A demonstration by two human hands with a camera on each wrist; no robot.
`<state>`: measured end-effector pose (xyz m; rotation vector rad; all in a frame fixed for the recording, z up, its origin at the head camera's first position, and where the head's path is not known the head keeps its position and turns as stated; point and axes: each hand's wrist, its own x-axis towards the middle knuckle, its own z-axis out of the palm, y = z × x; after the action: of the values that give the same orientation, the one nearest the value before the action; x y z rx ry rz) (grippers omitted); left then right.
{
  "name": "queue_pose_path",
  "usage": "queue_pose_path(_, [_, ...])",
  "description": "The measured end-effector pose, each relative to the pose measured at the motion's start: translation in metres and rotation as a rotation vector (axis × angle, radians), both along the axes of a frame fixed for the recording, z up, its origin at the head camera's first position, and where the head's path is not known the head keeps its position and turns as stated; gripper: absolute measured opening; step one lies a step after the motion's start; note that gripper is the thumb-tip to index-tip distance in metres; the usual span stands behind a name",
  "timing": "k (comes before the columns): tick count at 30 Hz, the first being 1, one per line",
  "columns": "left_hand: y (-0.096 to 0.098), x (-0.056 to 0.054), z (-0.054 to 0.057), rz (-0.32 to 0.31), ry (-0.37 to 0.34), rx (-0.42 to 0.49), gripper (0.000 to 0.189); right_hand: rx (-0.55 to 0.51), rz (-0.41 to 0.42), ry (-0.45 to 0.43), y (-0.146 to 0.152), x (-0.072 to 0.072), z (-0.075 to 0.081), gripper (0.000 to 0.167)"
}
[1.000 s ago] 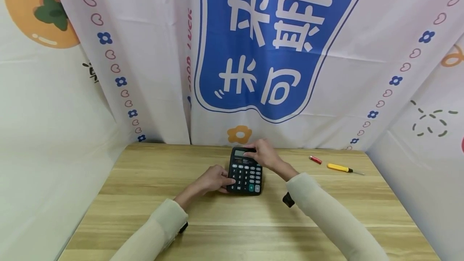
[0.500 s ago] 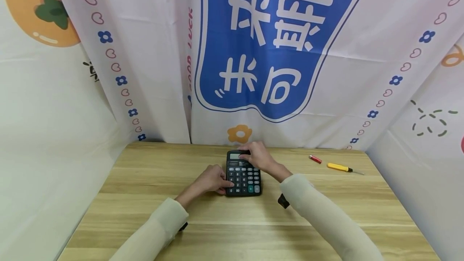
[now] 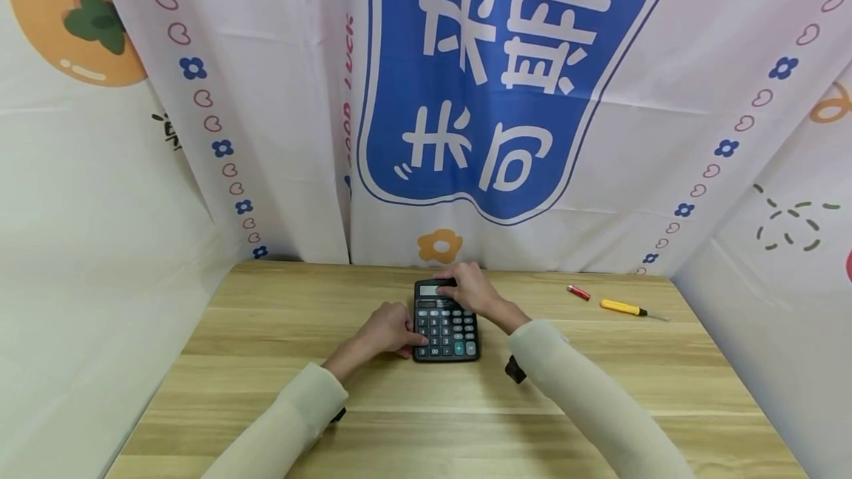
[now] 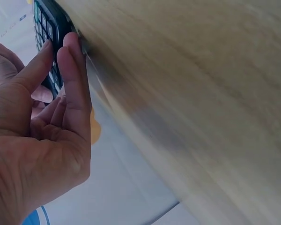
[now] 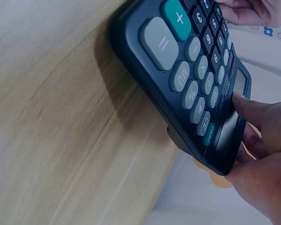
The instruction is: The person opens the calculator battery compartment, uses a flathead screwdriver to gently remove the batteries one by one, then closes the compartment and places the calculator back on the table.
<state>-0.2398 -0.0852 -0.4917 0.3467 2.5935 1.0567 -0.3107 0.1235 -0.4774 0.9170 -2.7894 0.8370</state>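
A black calculator [image 3: 444, 331] with grey keys and one green plus key is at the middle of the table's far part, its display toward the back. My left hand [image 3: 387, 329] pinches its lower left edge, thumb on top by the number keys. With the thumb on the display and fingers behind the top edge, my right hand [image 3: 474, 290] grips the far end. In the right wrist view the calculator [image 5: 178, 70] shows a shadow under its near edge. The left wrist view shows the left hand's [image 4: 51, 108] fingers along the calculator's side.
To the right lie a small red cylinder [image 3: 578, 293] and a yellow-handled screwdriver [image 3: 622, 307] on the wooden table [image 3: 426, 435]. A printed white curtain [image 3: 293, 168] hangs right behind the table's far edge.
Both hands keep hold of the calculator. It has shifted slightly left and toward me and turned a little straighter, the right hand moving left with it.
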Motion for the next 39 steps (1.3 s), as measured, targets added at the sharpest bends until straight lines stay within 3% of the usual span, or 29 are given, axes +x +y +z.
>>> queue_pose_path(22, [0.001, 0.002, -0.001, 0.001, 0.022, -0.056, 0.035, 0.021, -0.024, -0.051, 0.005, -0.005, -0.014, 0.027])
queue_pose_path(39, [0.001, 0.002, 0.001, -0.024, 0.112, -0.200, 0.039, 0.015, -0.008, -0.105, 0.015, -0.004, -0.017, 0.035])
